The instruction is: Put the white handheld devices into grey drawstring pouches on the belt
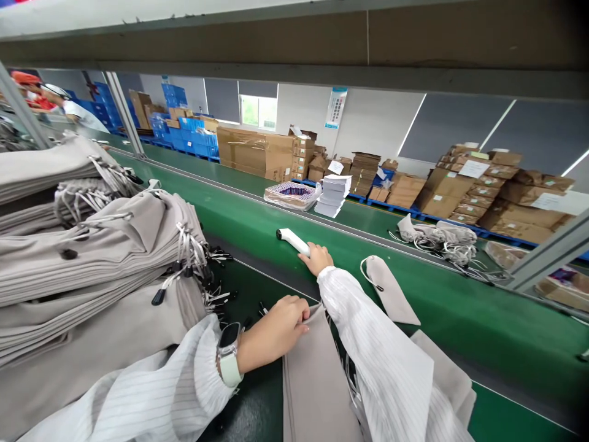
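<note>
My right hand (316,258) reaches out over the green conveyor belt (414,288) and is closed around the handle of a white handheld device (293,240) that lies on the belt. My left hand (275,331), with a white watch on the wrist, pinches the top edge of a grey fabric pouch (313,380) lying in front of me. Both arms wear white striped sleeves. A single grey drawstring pouch (390,290) lies on the belt just right of my right forearm.
Tall stacks of grey drawstring pouches (83,258) fill the left side. A pile of white booklets (334,195) and a wrapped bundle (292,195) sit across the belt. More pouches (437,239) lie at right. Cardboard boxes and blue crates line the back wall. A person stands far left.
</note>
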Demonstrator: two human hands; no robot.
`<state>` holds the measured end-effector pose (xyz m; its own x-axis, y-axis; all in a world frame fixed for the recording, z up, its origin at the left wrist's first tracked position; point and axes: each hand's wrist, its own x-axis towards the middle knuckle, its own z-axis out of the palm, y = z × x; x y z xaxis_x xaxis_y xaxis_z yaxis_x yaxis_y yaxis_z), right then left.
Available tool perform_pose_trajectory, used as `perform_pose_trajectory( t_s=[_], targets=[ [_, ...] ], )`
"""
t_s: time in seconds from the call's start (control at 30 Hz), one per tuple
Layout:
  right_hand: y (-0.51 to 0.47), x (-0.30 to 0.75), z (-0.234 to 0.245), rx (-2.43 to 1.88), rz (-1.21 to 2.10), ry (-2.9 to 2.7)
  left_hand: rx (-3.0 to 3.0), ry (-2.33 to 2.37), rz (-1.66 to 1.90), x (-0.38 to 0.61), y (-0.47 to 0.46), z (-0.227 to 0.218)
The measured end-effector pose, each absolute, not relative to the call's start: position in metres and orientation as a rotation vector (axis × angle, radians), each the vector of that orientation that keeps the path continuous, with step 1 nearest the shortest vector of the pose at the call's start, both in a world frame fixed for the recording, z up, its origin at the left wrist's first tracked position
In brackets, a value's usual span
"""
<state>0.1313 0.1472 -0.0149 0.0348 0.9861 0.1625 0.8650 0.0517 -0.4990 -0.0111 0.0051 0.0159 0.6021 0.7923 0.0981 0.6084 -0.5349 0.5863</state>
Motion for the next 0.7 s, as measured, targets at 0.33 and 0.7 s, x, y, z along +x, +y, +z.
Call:
perform_pose_trajectory(
  t_s=[0.33,0.7],
  targets=[
    [0.159,0.177,-0.003,-1.564,1.081,-1.435,2.289,1.205,0.674,-0.012,0.003,0.03],
    [0.079,0.166,0.059,-0.633,1.626,-1.304,2.117,0.91,0.798,-0.013,0.002,0.036]
  ],
)
